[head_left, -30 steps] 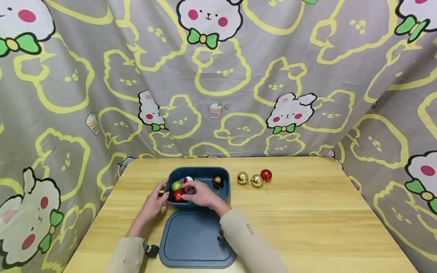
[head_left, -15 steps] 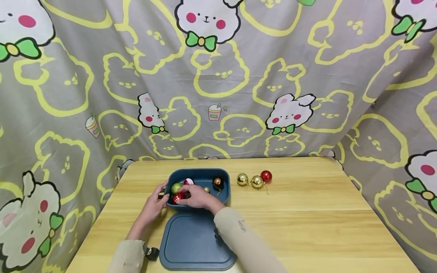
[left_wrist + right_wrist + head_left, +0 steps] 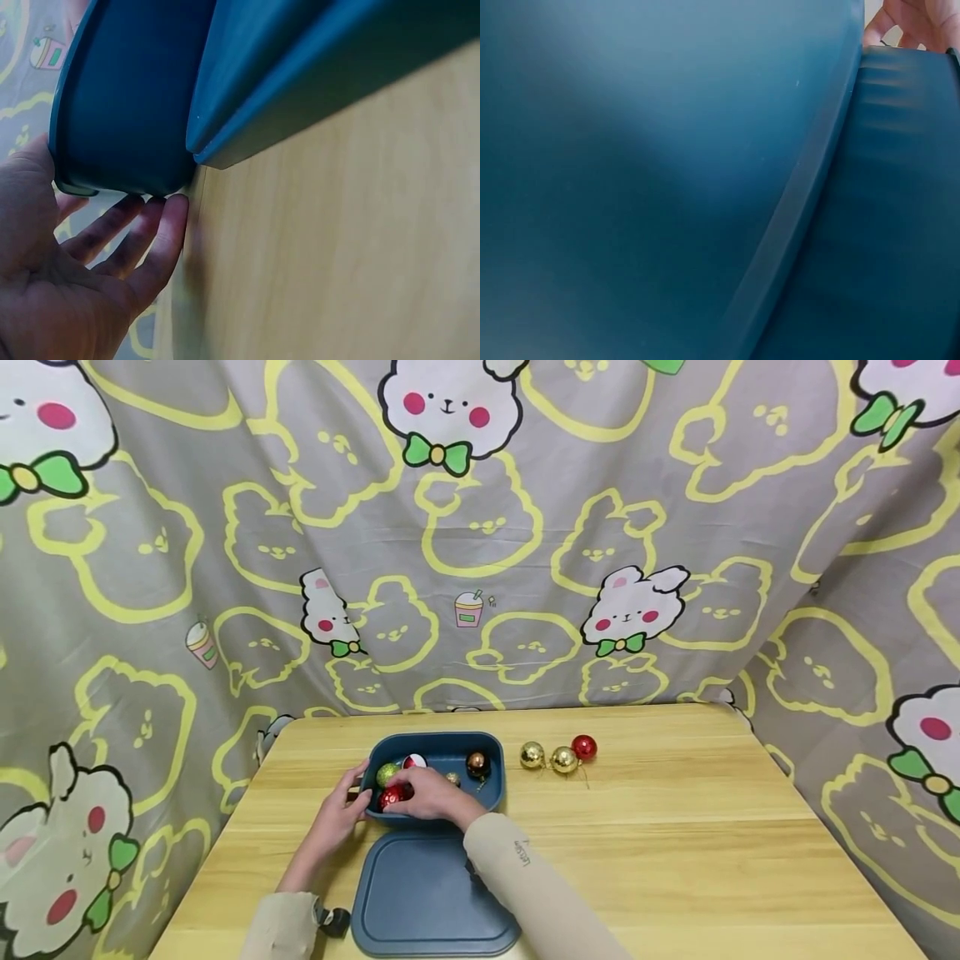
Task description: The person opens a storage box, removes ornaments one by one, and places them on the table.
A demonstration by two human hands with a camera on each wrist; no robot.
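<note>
A dark blue box [image 3: 442, 747] stands at the back left of the table. My left hand [image 3: 337, 814] lies against its left end; in the left wrist view its spread fingers [image 3: 161, 255] touch the outer wall. My right hand [image 3: 427, 795] reaches over the near rim, thumb and fingers round a red bauble [image 3: 389, 798] in the left part. Beside it lie a glittery green bauble [image 3: 387, 774] and a red-and-white one [image 3: 414, 761]. A small gold bauble [image 3: 452, 777] and a brown one [image 3: 477, 764] are farther right inside. The right wrist view hides the grip.
Nearer than the box, a blue lid [image 3: 427, 902] lies flat, partly under the right forearm. Two gold baubles [image 3: 532, 754] and another red bauble [image 3: 584, 747] lie on the table right of the box. A patterned curtain [image 3: 480, 543] hangs behind the table.
My right hand has moved left and nearer, closing round the red bauble. The small gold bauble has come into view behind it. My left hand stays at the box's end.
</note>
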